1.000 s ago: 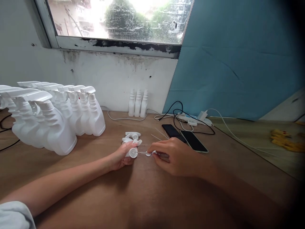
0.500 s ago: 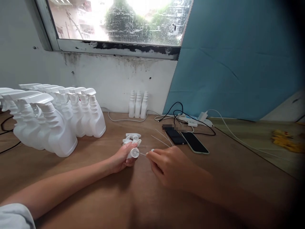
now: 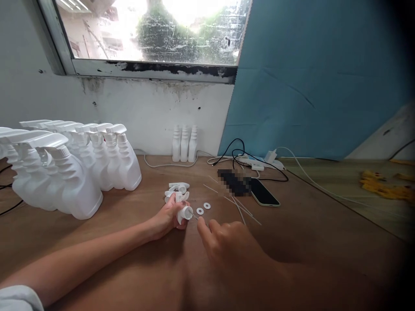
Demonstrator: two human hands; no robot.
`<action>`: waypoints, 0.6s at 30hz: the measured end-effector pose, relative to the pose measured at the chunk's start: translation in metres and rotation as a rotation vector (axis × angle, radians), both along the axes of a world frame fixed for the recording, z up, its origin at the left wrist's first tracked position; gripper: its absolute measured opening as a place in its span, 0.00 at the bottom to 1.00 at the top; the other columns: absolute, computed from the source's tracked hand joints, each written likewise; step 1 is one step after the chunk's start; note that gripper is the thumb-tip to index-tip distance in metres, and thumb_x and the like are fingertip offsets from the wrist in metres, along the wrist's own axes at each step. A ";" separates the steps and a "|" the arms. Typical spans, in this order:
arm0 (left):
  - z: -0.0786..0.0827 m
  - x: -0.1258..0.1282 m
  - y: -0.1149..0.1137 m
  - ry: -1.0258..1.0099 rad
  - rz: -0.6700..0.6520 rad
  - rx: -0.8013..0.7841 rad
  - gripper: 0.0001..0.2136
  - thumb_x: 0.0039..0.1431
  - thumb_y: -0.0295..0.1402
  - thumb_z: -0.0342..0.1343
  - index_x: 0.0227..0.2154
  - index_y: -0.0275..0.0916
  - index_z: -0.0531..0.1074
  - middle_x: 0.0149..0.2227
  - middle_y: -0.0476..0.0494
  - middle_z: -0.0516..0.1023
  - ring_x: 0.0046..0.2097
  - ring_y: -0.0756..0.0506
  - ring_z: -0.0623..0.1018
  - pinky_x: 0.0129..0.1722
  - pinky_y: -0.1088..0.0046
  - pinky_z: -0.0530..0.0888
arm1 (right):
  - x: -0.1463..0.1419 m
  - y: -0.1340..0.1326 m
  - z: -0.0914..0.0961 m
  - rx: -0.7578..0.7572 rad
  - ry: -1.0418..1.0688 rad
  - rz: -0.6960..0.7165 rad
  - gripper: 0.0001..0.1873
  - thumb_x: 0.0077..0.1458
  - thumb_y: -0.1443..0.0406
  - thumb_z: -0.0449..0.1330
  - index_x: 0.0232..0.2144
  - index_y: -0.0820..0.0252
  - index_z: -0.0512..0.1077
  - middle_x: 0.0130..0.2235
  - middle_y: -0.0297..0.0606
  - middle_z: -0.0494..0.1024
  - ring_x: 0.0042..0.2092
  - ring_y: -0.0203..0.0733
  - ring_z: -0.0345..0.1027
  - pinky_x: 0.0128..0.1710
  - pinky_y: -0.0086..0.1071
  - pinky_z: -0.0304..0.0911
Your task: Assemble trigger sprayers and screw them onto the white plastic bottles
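Between hands: spray head (image 3: 183,211) in left-hand fingers (image 3: 175,203), right hand (image 3: 227,242) adjacent.

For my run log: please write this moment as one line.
left hand: holds spray head | right hand: pinches thin tube at it | washers: on table

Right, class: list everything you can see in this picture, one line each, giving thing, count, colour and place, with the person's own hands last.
spray bottles: a crowded row, count unclear, white, table's left
small bottles: three, white, against the wall
trigger heads: small pile, white, just beyond the left hand
washers: two, white, flat on the table by the right fingertips
thin tubes: several, clear, loose right of the washers
phone: one, dark, beside a blurred dark item
cables: black and white, at the back
yellow objects: far right
table: one, brown wood
left hand: grips a white trigger head
right hand: pinches a thin tube at it
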State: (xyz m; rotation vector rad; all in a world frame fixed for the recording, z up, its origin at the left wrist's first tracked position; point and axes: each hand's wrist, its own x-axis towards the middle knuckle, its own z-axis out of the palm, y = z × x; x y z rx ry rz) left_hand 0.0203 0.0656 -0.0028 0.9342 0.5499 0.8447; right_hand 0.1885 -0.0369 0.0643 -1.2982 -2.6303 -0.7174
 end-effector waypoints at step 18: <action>0.001 -0.011 0.011 -0.077 -0.078 -0.074 0.07 0.52 0.34 0.54 0.28 0.37 0.63 0.15 0.56 0.56 0.18 0.56 0.52 0.17 0.81 0.47 | 0.006 0.037 -0.003 -0.099 0.298 0.156 0.09 0.57 0.72 0.51 0.26 0.62 0.66 0.23 0.31 0.66 0.21 0.32 0.49 0.24 0.31 0.38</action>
